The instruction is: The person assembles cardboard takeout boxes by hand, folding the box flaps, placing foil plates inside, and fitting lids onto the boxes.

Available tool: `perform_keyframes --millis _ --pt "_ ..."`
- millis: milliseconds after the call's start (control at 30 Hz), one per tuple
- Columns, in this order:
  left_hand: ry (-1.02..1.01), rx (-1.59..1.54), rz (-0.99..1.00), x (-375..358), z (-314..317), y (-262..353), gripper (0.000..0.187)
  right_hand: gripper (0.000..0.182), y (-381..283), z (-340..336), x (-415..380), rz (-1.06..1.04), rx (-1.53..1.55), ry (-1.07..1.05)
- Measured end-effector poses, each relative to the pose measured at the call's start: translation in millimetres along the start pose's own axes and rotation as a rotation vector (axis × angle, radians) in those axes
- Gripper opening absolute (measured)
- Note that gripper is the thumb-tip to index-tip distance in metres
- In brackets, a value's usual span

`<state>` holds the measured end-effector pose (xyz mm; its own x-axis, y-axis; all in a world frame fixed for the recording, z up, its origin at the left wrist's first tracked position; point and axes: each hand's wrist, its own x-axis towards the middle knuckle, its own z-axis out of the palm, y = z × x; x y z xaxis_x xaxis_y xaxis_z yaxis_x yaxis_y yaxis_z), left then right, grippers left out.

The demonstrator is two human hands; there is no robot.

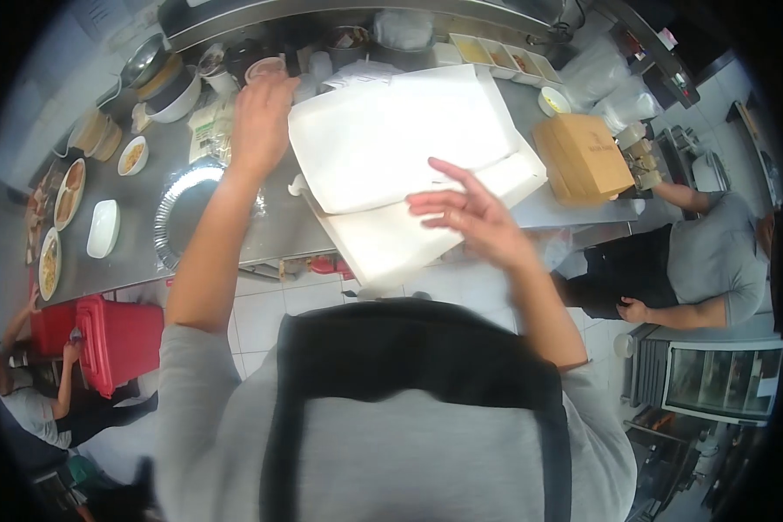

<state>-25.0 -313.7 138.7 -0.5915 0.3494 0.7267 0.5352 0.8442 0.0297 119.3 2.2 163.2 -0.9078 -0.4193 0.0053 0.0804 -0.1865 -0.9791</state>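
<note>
White card sheets or an unfolded white box (400, 130), with a fold line across it, overhang the counter's front edge before me. My right hand (474, 217) is over its lower right part, fingers spread and apart, holding nothing visible. My left hand (265, 122) reaches across the counter to the left of the white card, fingers stretched towards a round pinkish tub (268, 67). Its fingertips overlap the tub's near rim in this view. Just left of that hand lies a clear plastic packet with a green label (207, 130).
On the steel counter (135, 204) are a foil-like round tray (163, 217), a white dish (103, 229), oval food plates (70, 196) and a brown box (583, 158). A divided topping tray (505, 59) stands behind. Co-workers (705, 252) are at right and left, near red bins (117, 344).
</note>
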Motion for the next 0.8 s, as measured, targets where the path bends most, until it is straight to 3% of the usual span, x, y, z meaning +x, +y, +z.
perform_keyframes --millis 67,167,267,300,400,433,500,600,633,733,800 --pt "0.043 -0.050 0.007 2 3 26 0.042 0.044 0 -43 8 -0.014 -0.206 0.165" --pt "-0.324 -0.304 0.017 -17 16 99 0.060 0.036 41 -156 26 -0.051 -0.337 0.454" --pt "-0.522 -0.264 0.057 -43 54 159 0.068 0.038 52 -224 53 0.002 -0.535 0.709" --pt "-0.399 -0.194 0.070 -49 65 173 0.050 0.040 56 -243 65 0.018 -0.608 0.771" --pt "-0.646 -0.093 -0.071 -65 100 177 0.029 0.050 69 -288 101 -0.009 -0.807 0.777" --pt "-0.471 -0.054 0.046 -63 94 178 0.016 0.053 68 -300 110 0.076 -0.809 0.756" --pt "-0.395 -0.027 0.118 -50 69 187 0.019 0.060 68 -318 126 0.249 -0.811 0.710" --pt "-0.371 0.055 0.234 -23 13 208 0.020 0.066 52 -317 124 0.529 -0.672 0.442" --pt "-0.381 0.083 0.277 -17 -2 216 0.020 0.057 37 -298 106 0.485 -0.621 0.412" --pt "-0.410 0.182 0.344 -9 -31 233 0.021 0.059 55 -322 81 0.299 -0.383 0.088" --pt "-0.393 0.244 0.311 1 -45 234 0.020 0.054 46 -312 42 0.286 -0.155 0.271"
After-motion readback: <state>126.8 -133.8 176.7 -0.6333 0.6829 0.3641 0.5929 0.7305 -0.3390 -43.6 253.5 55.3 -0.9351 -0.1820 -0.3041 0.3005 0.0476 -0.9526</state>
